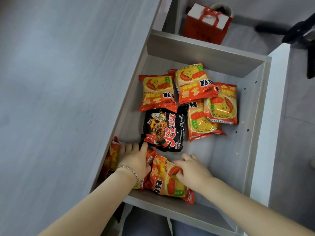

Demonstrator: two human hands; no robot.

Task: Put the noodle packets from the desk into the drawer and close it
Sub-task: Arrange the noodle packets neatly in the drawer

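Grey bench [59, 99] fills frame left beside open drawer [252, 133] | four orange noodle packets [157, 92] lie upper centre, black packet [163, 130] mid-drawer | left hand [134, 159] rests flat-fingered on packets at lower left | right hand [192, 169] pinches nearest orange packet [163, 178], lower centre.

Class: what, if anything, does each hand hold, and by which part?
Right hand grips the nearest orange packet by its right edge; left hand rests flat on other packets, holding nothing.
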